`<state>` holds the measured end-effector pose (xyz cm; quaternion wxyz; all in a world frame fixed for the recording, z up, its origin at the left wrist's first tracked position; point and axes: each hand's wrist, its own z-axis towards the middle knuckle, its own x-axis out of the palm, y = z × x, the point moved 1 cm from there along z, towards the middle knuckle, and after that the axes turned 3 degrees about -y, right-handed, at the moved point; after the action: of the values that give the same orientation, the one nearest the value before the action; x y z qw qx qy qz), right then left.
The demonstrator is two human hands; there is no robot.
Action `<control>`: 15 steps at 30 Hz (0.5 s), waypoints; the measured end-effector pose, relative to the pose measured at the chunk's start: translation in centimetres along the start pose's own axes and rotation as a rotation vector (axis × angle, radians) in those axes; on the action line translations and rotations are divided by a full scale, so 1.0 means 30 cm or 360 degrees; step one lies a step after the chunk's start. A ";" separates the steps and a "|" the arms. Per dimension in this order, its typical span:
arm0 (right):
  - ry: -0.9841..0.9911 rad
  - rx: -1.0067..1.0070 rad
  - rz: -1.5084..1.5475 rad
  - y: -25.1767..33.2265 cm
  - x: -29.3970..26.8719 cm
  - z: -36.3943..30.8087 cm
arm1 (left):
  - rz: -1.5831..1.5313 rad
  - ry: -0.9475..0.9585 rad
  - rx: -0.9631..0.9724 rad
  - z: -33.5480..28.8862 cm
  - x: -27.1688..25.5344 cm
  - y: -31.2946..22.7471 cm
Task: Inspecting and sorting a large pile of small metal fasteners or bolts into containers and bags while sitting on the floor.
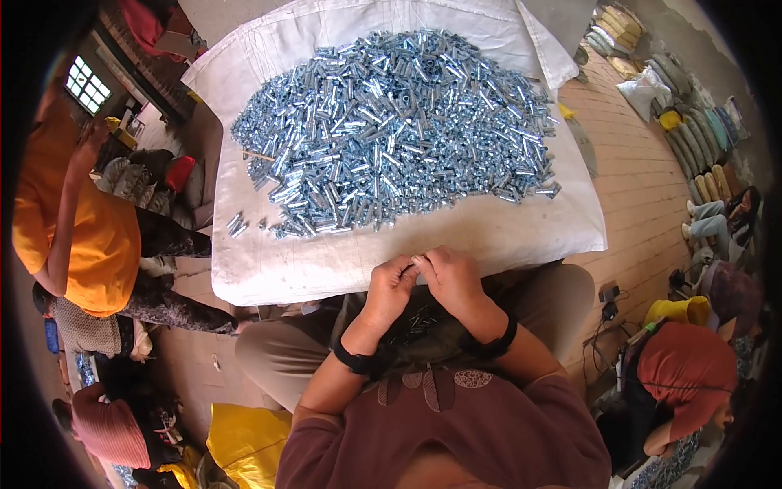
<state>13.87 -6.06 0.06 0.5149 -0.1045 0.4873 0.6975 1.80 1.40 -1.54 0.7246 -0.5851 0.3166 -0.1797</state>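
A wide heap of small, shiny blue-silver metal sleeves (399,122) covers most of a white cloth sheet (269,273) on the table. My left hand (390,285) and my right hand (450,275) meet fingertip to fingertip over the sheet's front edge, just short of the heap. Both are closed in a pinch. Whatever sits between the fingertips is too small and covered to make out. Below my wrists, several more metal pieces (419,320) lie on dark fabric in my lap. A thin brown stick (258,155) pokes out at the heap's left side.
A person in an orange shirt (102,253) stands close on the left. Another in a red top (683,371) sits bent over at lower right, near cables (601,334). A yellow sack (244,444) lies behind my left side. Filled sacks (692,138) line the right wall.
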 end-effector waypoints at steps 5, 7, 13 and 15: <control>0.0135 0.0158 -0.0164 -0.087 -0.007 0.028 | 0.0144 0.0282 -0.0032 0.011 -0.041 0.001; 0.0064 0.0264 -0.0298 -0.173 -0.013 0.082 | 0.0233 0.0472 0.0047 0.049 -0.070 -0.012; -0.0066 0.0298 -0.0650 -0.283 0.041 0.159 | 0.1315 -0.0463 0.0238 0.252 -0.118 -0.007; -0.0119 0.0279 -0.0550 -0.271 0.050 0.155 | 0.1450 -0.0387 0.0058 0.280 -0.106 0.024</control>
<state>21.53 -1.51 -3.22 0.6519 -0.1153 0.5015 0.5571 5.02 9.75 -0.47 0.7716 -0.3906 0.4509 0.2209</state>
